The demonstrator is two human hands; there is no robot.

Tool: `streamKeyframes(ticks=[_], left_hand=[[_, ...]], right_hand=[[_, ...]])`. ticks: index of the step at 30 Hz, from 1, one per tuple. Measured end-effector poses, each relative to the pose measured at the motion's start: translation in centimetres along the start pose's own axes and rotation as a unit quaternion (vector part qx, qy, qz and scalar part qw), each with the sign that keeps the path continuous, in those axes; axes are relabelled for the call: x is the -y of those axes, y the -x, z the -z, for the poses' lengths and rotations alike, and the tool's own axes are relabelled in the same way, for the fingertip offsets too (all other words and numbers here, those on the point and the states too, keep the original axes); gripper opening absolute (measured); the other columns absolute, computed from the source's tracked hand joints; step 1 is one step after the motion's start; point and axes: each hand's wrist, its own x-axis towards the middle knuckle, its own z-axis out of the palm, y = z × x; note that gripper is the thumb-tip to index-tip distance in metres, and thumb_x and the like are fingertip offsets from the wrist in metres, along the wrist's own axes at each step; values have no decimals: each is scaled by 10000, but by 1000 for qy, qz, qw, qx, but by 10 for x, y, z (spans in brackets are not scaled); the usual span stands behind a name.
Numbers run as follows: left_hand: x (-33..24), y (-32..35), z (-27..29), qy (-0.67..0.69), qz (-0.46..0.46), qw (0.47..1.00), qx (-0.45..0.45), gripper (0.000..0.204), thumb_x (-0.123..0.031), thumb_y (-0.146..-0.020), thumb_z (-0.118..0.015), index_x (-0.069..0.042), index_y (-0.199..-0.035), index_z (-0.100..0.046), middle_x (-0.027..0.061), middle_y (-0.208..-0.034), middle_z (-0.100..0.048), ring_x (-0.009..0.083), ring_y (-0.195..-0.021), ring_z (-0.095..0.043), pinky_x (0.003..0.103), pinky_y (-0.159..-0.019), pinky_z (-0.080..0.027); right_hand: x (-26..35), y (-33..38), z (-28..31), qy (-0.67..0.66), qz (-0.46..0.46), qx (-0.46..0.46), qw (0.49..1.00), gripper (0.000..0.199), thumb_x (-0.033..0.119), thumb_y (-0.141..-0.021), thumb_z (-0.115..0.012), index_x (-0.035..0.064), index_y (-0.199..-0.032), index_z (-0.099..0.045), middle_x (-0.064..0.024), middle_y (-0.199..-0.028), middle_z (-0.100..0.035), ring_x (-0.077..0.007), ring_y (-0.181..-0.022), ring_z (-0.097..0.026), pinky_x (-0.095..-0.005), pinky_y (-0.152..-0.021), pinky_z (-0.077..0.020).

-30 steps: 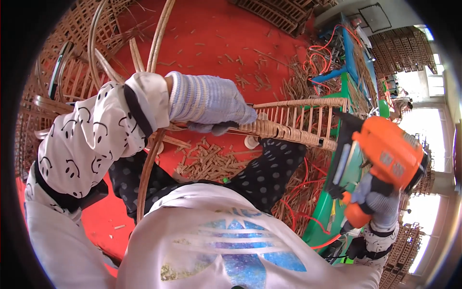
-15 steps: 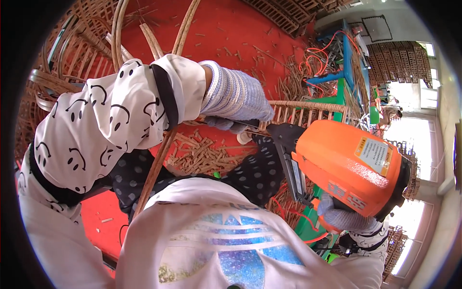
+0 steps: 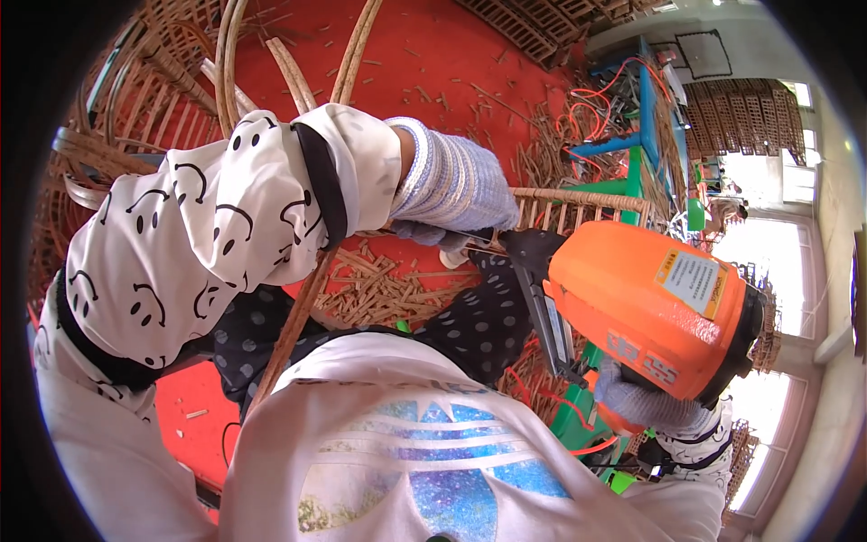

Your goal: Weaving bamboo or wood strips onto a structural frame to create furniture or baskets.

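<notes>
An orange nail gun (image 3: 646, 307) with a black nose and a dark magazine (image 3: 553, 330) lies across the right of the view. My right hand (image 3: 655, 397), in a grey-blue knit glove, is closed round its handle below the body. In a striped light-blue knit glove, my left hand (image 3: 456, 185) is beside the gun's nose, fingers curled under. What the left fingers grip is mostly hidden by the glove. A slatted wooden panel (image 3: 578, 200) extends rightward from behind that hand. Its bars pass behind the nail gun.
Short wood offcuts (image 3: 388, 289) lie piled on the red floor (image 3: 424, 45). Curved wooden strips (image 3: 355, 54) rise beyond my left arm. A blue and green bench (image 3: 643, 135) with red hoses stands at the right. Stacked slatted panels (image 3: 745, 113) stand farther off.
My left hand has shifted slightly right. The nail gun has moved slightly left and up in the view, with my right hand still round its handle.
</notes>
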Motion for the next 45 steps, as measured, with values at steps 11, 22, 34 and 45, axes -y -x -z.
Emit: streamKeyframes(ticks=[11,22,34,45], left_hand=[[-1,-3,0,-207,-127,970,-4,233,-232,-893,-404,-104,-926,-596,46,-569,-554,155,-409,-525,284,-394,-435],[-2,22,-1,86,-22,993,-84,549,-442,-907,-295,-48,-661,-586,62,-515,-554,137,-383,-482,297,-371,-397],[1,17,-11,-170,-197,939,-226,349,-333,-740,-642,-68,-967,-633,164,-838,-616,325,-788,-595,375,-690,-463],[-9,18,-34,-359,-317,827,-294,437,-101,-769,-588,-11,-1189,-503,184,-1137,-555,351,-903,-573,386,-777,-471]], right_hand=[[43,-15,33,58,-43,14,997,293,67,-742,-573,62,-1034,-548,-23,-745,-575,-158,-679,-583,-294,-601,-485],[41,-15,8,-245,-83,-48,965,249,36,-721,-618,20,-967,-581,-11,-674,-571,-100,-577,-545,-266,-498,-437],[-100,56,8,-477,-179,-440,740,204,188,-759,-581,34,-860,-493,-33,-674,-518,-136,-559,-531,-298,-556,-501],[-370,74,-76,-228,-478,-441,725,254,111,-660,-701,-23,-832,-571,-94,-629,-584,-181,-475,-564,-325,-426,-447]])
